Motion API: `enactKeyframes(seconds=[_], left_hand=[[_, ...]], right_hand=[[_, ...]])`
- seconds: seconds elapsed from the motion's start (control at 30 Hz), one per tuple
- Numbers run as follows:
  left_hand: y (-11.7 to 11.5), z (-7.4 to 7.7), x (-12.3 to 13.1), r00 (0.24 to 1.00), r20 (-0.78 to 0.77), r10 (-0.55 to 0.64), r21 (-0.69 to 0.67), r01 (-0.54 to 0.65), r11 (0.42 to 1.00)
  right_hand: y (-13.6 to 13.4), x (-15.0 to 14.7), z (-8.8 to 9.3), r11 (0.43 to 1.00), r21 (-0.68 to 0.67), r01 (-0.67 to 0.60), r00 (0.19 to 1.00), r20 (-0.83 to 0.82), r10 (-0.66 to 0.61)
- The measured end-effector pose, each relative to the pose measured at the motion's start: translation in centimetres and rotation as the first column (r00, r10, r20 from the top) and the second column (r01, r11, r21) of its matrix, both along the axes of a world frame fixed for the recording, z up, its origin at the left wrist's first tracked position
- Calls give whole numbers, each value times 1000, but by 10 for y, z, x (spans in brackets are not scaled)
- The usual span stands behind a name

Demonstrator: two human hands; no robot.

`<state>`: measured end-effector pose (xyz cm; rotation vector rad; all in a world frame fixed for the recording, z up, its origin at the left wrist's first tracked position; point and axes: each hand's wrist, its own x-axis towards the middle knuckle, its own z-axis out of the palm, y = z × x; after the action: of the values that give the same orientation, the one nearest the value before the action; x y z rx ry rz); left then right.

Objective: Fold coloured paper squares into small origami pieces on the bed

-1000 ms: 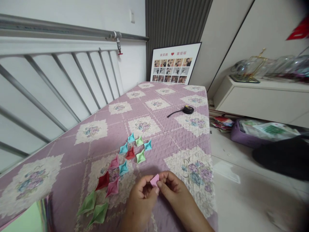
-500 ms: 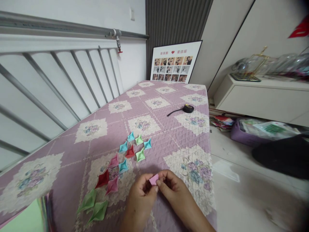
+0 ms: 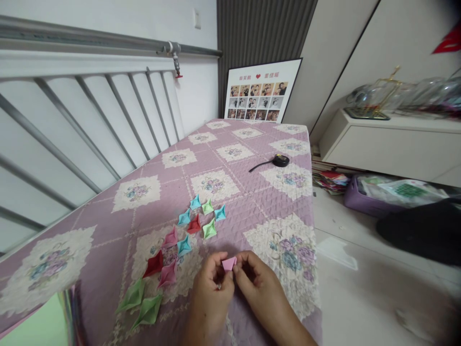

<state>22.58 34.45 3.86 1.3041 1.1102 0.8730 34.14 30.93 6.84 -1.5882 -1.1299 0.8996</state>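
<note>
A small folded piece of pink paper [image 3: 228, 263] is pinched between both hands over the floral cloth. My left hand [image 3: 213, 283] grips its left side with thumb and fingers. At its right edge, my right hand [image 3: 256, 278] closes thumb and fingertips on it. To the left lie several folded paper shapes with pointed corners: a red one [image 3: 154, 264], a pink one [image 3: 168, 274], a blue one [image 3: 184, 245] and a green one [image 3: 147, 311] among them.
A stack of coloured paper [image 3: 38, 324] lies at the lower left. Farther off on the purple cloth [image 3: 248, 190] rests a black tape measure [image 3: 280, 160]. A radiator [image 3: 90, 125] runs along the left; a photo board [image 3: 261, 91] leans behind. A purple bin [image 3: 363, 197] stands on the floor at right.
The pink paper has turned slightly between my fingers and shows a flatter, wider face. Both hands have shifted only a little; the folded shapes on the cloth stay put.
</note>
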Motion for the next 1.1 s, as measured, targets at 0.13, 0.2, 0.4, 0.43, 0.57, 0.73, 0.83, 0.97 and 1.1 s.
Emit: enactKeyframes(seconds=[0.13, 0.2, 0.4, 0.43, 0.57, 0.73, 0.83, 0.97, 1.1], left_hand=[[-1, 2, 0, 1000, -14, 28, 7, -28, 1000], [-1, 2, 0, 1000, -8, 30, 3, -30, 1000], [0, -5, 0, 1000, 6, 16, 38, -16, 999], [0, -5, 0, 1000, 13, 15, 46, -16, 999], [-2, -1, -2, 1000, 10, 12, 73, -12, 997], [-2, -2, -2, 999, -5, 42, 68, -42, 997], [0, -5, -2, 998, 11, 60, 57, -60, 997], [0, -5, -2, 998, 4, 63, 77, -64, 995], [0, -2, -2, 998, -8, 67, 102, -66, 993]], right_hand=[[0, -1, -1, 1000, 13, 13, 999, 46, -14], [0, 0, -2, 1000, 20, 20, 998, 64, -22], [1, 1, -4, 1000, 21, 9, 997, 78, -10], [1, 1, -5, 1000, 19, 4, 998, 69, -5], [1, 2, -6, 1000, 5, -29, 999, 22, 29], [0, 2, -6, 999, 20, -25, 1000, 11, 25], [-1, 2, -5, 999, 42, -26, 999, 39, 24], [-1, 2, -2, 998, 62, -21, 998, 58, 17], [-1, 2, 0, 999, 50, -15, 999, 49, 12]])
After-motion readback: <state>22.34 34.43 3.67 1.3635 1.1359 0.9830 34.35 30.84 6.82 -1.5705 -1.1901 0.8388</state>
